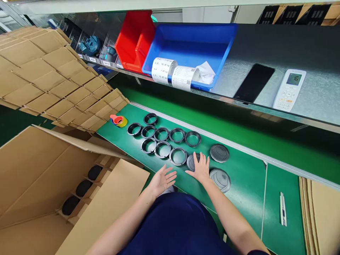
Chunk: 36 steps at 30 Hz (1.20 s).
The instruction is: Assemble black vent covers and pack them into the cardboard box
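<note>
My right hand (201, 169) reaches over a dark grey round air vent (190, 163), its thumb by the near edge and its fingers across the top and right side. That vent lies at the right end of the front row of black rings (171, 158). Two more round vents, one farther back (219, 158) and one nearer (218, 180), lie to the right of my hand. My left hand (162, 180) hovers at the table's front edge, palm turned inward and fingers apart, with nothing in it. More black rings (168, 139) stand in rows behind.
An open carton (34, 170) with dark round pieces between dividers stands at left, below stacked cardboard dividers (47, 67). Tape rolls (122, 122) sit at the table's far left. A utility knife (283, 209) and cardboard sheets (326, 212) lie right. The shelf holds a blue bin (223, 39).
</note>
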Each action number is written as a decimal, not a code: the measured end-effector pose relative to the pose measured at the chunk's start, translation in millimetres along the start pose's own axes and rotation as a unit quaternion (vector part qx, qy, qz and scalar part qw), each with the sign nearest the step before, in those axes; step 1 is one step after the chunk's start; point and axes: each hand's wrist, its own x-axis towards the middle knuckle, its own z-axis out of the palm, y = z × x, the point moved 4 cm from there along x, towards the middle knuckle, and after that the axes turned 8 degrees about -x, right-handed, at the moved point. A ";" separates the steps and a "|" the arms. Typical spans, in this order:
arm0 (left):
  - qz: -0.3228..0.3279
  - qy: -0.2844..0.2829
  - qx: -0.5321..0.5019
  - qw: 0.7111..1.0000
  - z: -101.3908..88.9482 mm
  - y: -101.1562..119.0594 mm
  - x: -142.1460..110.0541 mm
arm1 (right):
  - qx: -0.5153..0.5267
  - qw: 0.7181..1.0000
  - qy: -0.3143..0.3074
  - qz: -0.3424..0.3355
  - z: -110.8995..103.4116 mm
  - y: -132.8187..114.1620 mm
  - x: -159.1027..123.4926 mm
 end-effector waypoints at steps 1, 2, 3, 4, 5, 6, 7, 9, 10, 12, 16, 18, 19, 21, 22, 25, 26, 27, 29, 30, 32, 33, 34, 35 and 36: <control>0.004 0.006 -0.004 1.000 -6.9 1.6 0.3 | -0.003 1.000 0.011 -0.004 -4.2 -1.9 -0.2; 0.006 0.014 -0.006 1.000 -13.7 2.8 0.9 | -0.001 0.999 0.033 -0.007 -10.2 -3.6 -0.3; 0.007 0.022 -0.007 1.000 -20.2 3.7 2.0 | 0.004 0.998 0.063 -0.009 -16.5 -4.8 -0.2; 0.007 0.030 -0.005 1.000 -26.2 4.3 3.5 | 0.009 0.996 0.093 -0.006 -21.9 -5.3 0.2; 0.007 0.038 -0.001 0.999 -31.6 4.7 5.6 | 0.011 0.993 0.117 -0.004 -24.6 -5.6 1.0; 0.007 0.045 0.006 0.999 -35.9 4.9 8.1 | 0.010 0.992 0.125 -0.006 -24.0 -5.9 2.5; 0.007 0.050 0.016 0.999 -39.0 5.0 11.1 | 0.006 0.993 0.119 -0.010 -19.9 -6.1 4.4; 0.010 0.053 0.046 0.998 -40.7 4.8 17.7 | -0.010 0.997 0.078 -0.018 -5.6 -5.6 8.1; 0.013 0.048 0.065 0.997 -39.1 4.3 20.9 | -0.016 0.998 0.053 -0.019 1.9 -4.8 8.9; 0.031 0.033 0.111 0.993 -31.2 1.4 25.0 | -0.019 1.000 0.015 -0.014 12.2 -2.3 6.8; 0.133 0.006 0.218 0.967 3.3 -12.5 22.5 | 0.001 0.998 -0.024 -0.053 12.6 1.5 -12.2; 0.207 -0.016 0.264 0.942 30.3 -19.0 25.0 | 0.027 0.997 -0.010 -0.071 9.4 8.0 -20.9; 0.238 -0.034 0.283 0.928 44.7 -20.9 29.5 | 0.049 0.996 0.010 -0.070 7.3 12.8 -23.5; 0.282 -0.067 0.315 0.904 69.7 -22.6 42.5 | 0.099 0.990 0.050 -0.089 0.5 20.9 -28.7; 0.293 -0.081 0.328 0.894 79.0 -24.1 49.3 | 0.121 0.985 0.063 -0.102 -5.0 23.7 -33.0; 0.292 -0.121 0.357 0.879 90.6 -37.4 66.1 | 0.162 0.975 0.054 -0.139 -25.1 27.7 -49.2; 0.287 -0.132 0.364 0.876 89.3 -43.3 71.4 | 0.169 0.974 0.036 -0.150 -29.8 29.1 -51.0; 0.284 -0.132 0.369 0.875 85.4 -48.3 77.1 | 0.172 0.972 0.018 -0.158 -32.6 32.6 -49.2; 0.281 -0.111 0.382 0.874 73.7 -55.1 86.3 | 0.161 0.977 0.008 -0.141 -34.7 51.2 -36.2; 0.282 -0.096 0.389 0.872 67.3 -57.5 87.5 | 0.143 0.983 0.023 -0.114 -35.0 66.6 -27.5; 0.296 -0.066 0.402 0.864 56.7 -62.2 79.6 | 0.094 0.992 0.073 -0.041 -33.5 103.7 -11.2; 0.309 -0.052 0.407 0.858 53.2 -65.3 72.0 | 0.068 0.994 0.089 -0.017 -29.7 120.8 -4.0; 0.324 -0.039 0.411 0.851 50.8 -68.9 64.1 | 0.054 0.994 0.095 -0.002 -23.4 135.8 3.5; 0.341 -0.027 0.415 0.843 49.3 -73.1 57.5 | 0.052 0.994 0.096 0.008 -15.4 148.0 11.8; 0.358 -0.022 0.423 0.832 48.8 -77.9 53.7 | 0.062 0.993 0.099 0.015 -7.3 156.9 20.6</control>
